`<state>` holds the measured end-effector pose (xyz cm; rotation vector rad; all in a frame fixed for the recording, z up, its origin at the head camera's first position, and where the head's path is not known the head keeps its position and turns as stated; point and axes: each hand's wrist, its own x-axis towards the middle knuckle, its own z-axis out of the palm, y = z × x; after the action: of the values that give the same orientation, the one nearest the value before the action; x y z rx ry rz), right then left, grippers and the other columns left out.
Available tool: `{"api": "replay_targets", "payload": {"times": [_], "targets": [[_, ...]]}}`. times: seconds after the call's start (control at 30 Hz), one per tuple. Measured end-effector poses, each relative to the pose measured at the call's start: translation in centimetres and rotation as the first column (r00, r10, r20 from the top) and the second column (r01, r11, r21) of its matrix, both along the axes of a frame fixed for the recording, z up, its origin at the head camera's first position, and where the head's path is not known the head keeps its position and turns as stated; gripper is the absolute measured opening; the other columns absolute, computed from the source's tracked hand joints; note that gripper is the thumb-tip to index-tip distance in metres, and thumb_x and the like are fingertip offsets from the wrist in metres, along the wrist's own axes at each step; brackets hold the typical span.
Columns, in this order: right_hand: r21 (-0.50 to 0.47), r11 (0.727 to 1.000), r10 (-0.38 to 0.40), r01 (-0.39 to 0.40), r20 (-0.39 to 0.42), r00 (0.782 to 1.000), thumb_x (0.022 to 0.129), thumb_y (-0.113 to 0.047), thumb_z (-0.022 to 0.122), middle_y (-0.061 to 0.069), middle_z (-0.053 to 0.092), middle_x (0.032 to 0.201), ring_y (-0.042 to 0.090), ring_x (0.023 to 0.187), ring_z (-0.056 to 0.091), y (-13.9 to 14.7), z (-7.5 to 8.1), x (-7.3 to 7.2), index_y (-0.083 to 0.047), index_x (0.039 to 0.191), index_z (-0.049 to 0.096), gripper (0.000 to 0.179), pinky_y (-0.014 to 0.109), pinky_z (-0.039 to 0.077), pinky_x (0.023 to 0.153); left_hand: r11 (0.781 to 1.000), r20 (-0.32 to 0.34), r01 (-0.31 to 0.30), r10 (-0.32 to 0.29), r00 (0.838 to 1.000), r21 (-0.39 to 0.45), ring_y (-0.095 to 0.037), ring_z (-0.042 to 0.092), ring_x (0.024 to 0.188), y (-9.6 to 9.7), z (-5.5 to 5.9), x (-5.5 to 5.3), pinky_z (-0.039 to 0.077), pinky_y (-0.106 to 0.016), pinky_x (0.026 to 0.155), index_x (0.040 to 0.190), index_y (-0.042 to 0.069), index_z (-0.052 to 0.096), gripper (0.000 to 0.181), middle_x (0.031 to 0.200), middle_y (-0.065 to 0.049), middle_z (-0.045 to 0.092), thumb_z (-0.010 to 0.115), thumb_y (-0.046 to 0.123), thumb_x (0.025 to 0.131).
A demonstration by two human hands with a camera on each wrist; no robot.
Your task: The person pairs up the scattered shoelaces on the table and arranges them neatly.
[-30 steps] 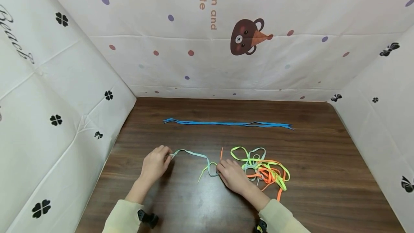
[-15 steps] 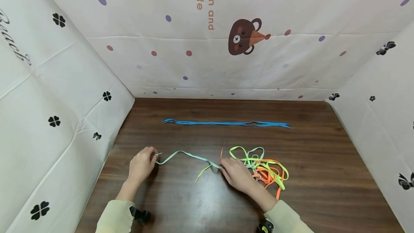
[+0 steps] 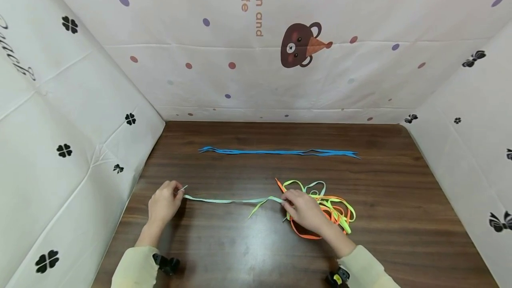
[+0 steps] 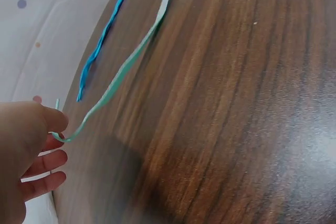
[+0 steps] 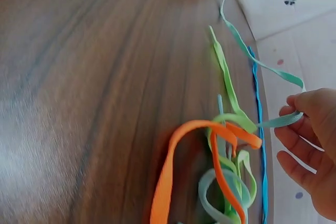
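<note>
A mint-green shoelace runs nearly straight between my two hands. Near its tip my left hand pinches it between thumb and forefinger, the pale end poking up past the fingers. My right hand pinches the same lace farther along, as the right wrist view shows with the lace bent over the fingertips. Under and beside that hand lies a tangle holding a yellow-green shoelace, an orange shoelace and more of the mint one. One yellow-green end sticks out left of the tangle.
Several blue shoelaces lie side by side in a straight row across the back of the brown wooden table. White printed cloth walls the table at the back and both sides.
My left hand has moved left with the lace end, and the slack has straightened. My right hand has shifted a little right, and an orange loop now shows below it.
</note>
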<state>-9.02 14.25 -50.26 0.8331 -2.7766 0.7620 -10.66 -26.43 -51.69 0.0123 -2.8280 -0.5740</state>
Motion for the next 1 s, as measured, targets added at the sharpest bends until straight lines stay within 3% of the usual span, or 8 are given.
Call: {"api": "replay_targets", "payload": {"times": [0.4,0.63,0.73,1.0], "targets": [[-0.085,0.995,-0.060,0.061,0.016,0.998,0.080,-0.010,0.070,-0.013,0.056,0.076,0.000,0.062,0.045,2.8,0.0,-0.6,-0.016,0.083,0.064,0.010,0.018,0.040,0.053,0.999,-0.020,-0.048,0.048,0.999,0.008,-0.027,0.059,0.061,-1.0,0.3,-0.4,0.041,-0.042,0.046,0.082,0.010,0.060,0.006,0.080,-0.006,0.061,0.067,0.011,0.081],[-0.092,0.995,0.044,-0.042,0.024,0.999,0.082,-0.011,0.068,-0.013,0.052,0.075,0.004,0.063,0.044,4.6,0.1,-0.2,-0.016,0.086,0.063,0.008,0.017,0.036,0.054,0.998,-0.005,-0.063,0.063,0.998,0.017,-0.025,0.058,0.060,-1.6,0.2,-0.7,0.041,-0.037,0.044,0.086,0.006,0.059,0.006,0.080,-0.009,0.059,0.064,0.009,0.084],[-0.087,0.994,0.065,-0.061,0.042,0.997,0.082,-0.010,0.068,-0.014,0.051,0.075,0.001,0.062,0.043,5.5,0.2,0.0,-0.015,0.086,0.063,0.008,0.016,0.036,0.054,0.996,-0.010,-0.087,0.087,0.996,0.018,-0.026,0.058,0.061,-2.1,0.2,-0.7,0.041,-0.038,0.045,0.086,0.007,0.058,0.006,0.080,-0.009,0.058,0.063,0.009,0.085],[0.017,1.000,-0.001,0.000,0.062,0.998,0.081,-0.011,0.070,-0.015,0.053,0.078,-0.003,0.067,0.043,7.5,0.9,0.3,-0.017,0.085,0.064,0.009,0.020,0.040,0.058,0.991,-0.019,-0.128,0.129,0.991,0.048,-0.028,0.058,0.064,-2.9,0.2,-0.5,0.043,-0.042,0.049,0.087,0.006,0.058,0.005,0.081,-0.011,0.059,0.062,0.007,0.084]]}}
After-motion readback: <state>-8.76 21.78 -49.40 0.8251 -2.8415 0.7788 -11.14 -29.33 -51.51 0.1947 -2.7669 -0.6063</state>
